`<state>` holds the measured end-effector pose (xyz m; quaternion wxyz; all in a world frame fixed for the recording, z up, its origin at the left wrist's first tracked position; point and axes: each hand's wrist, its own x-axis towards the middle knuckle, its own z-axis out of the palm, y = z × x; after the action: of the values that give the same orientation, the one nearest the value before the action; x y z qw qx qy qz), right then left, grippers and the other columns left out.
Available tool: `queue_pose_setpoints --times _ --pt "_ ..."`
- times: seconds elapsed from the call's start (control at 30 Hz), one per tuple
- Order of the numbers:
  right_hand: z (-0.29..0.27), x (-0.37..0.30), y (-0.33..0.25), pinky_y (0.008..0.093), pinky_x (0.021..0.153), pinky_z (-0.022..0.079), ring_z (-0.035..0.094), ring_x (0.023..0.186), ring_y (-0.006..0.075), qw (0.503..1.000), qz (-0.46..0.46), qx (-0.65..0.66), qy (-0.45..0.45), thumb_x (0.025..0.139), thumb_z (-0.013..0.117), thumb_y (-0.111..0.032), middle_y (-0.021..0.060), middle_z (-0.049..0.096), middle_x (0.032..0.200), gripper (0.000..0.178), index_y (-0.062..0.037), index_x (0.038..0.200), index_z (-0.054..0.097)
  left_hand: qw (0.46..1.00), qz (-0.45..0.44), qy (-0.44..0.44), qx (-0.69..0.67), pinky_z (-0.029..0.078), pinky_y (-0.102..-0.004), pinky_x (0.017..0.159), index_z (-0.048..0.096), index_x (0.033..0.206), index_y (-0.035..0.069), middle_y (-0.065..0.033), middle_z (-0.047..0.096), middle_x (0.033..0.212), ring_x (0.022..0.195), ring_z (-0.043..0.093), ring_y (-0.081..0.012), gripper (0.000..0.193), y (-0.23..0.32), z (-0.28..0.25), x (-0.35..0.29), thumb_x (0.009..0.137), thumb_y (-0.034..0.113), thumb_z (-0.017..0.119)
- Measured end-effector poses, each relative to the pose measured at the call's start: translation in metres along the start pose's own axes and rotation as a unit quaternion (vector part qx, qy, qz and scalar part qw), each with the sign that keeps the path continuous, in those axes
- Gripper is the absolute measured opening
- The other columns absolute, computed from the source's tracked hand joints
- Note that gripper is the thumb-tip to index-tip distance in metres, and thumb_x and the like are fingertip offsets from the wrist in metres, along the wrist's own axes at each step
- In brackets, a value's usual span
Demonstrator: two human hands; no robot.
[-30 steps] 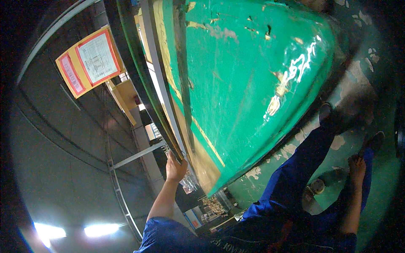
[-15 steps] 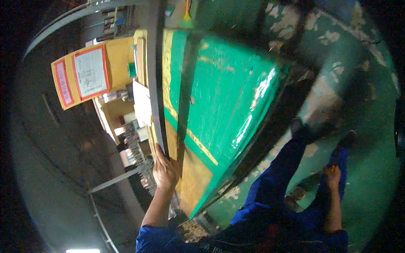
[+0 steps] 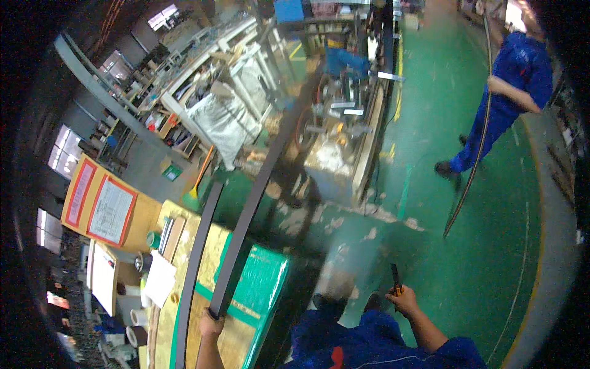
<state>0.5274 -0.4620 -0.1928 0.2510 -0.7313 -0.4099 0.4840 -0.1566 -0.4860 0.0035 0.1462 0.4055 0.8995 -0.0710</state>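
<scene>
My left hand point(image 3: 211, 327) grips the near end of a long dark flat bar point(image 3: 244, 230), which reaches away over the bench and past its far edge. A second dark bar point(image 3: 198, 258) lies to the left on the workbench point(image 3: 253, 335), roughly parallel to the first. The bench top is covered in green and yellowish material. Out to the right, above the floor, my right hand point(image 3: 404, 301) is closed around a utility knife point(image 3: 397, 288) with an orange and black handle. Its dark blade points away from me.
A tape roll point(image 3: 152, 238), white paper point(image 3: 160, 280) and a yellow board with notices point(image 3: 101, 203) are at the bench's left. Ahead stands a machine table point(image 3: 335, 175) with metal parts. On the right a co-worker in blue point(image 3: 522, 67) holds a long thin curved strip point(image 3: 482, 138).
My view has swung up, bringing the shop and co-worker into sight. My left hand now grips a bar's end instead of resting along its side. My right hand has lifted with the knife.
</scene>
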Motion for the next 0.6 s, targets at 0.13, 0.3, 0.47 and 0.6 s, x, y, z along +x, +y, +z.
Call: queue_pose_setpoints --times 0.13,0.3,0.47,0.6 --pt "-0.033 0.033 -0.052 0.0329 0.057 0.052 0.062 0.063 0.0158 0.986 0.022 -0.164 -0.005 0.077 0.091 -0.025 0.0051 0.066 0.076 0.035 -0.0048 0.092 0.066 0.992 0.099 -0.013 -0.073 0.056 -0.0510 0.082 0.060 0.110 -0.001 -0.0267 0.071 0.102 0.096 0.070 -0.0441 0.061 0.041 -0.027 0.038 0.071 0.041 0.082" --pt "0.000 0.068 -0.102 0.0338 0.050 0.049 0.059 0.058 0.0164 0.994 -0.069 -0.073 0.033 0.080 0.088 -0.025 0.0050 0.064 0.075 0.032 -0.0057 0.091 0.064 0.987 0.107 -0.032 -0.116 0.057 -0.0502 0.079 0.064 0.102 0.000 -0.0263 0.073 0.096 0.092 0.070 -0.0451 0.062 0.059 -0.040 0.036 0.065 0.047 0.083" --pt "0.049 0.096 -0.150 0.0355 0.050 0.048 0.057 0.058 0.0170 0.993 -0.077 -0.072 -0.052 0.083 0.086 -0.027 0.0044 0.063 0.075 0.031 -0.0071 0.093 0.065 0.986 0.108 0.017 -0.130 0.057 -0.0511 0.073 0.065 0.105 0.000 -0.0252 0.073 0.092 0.088 0.071 -0.0449 0.072 0.037 -0.023 0.006 0.063 0.055 0.086" --pt "0.069 0.127 -0.182 0.0404 0.063 0.053 0.062 0.070 0.0209 0.958 -0.167 -0.203 -0.110 0.083 0.084 -0.033 0.0061 0.066 0.081 0.035 -0.0061 0.095 0.065 0.989 0.077 -0.002 -0.123 0.057 -0.0522 0.072 0.067 0.097 0.000 -0.0247 0.072 0.087 0.084 0.071 -0.0458 0.070 0.023 -0.017 0.007 0.060 0.056 0.086"
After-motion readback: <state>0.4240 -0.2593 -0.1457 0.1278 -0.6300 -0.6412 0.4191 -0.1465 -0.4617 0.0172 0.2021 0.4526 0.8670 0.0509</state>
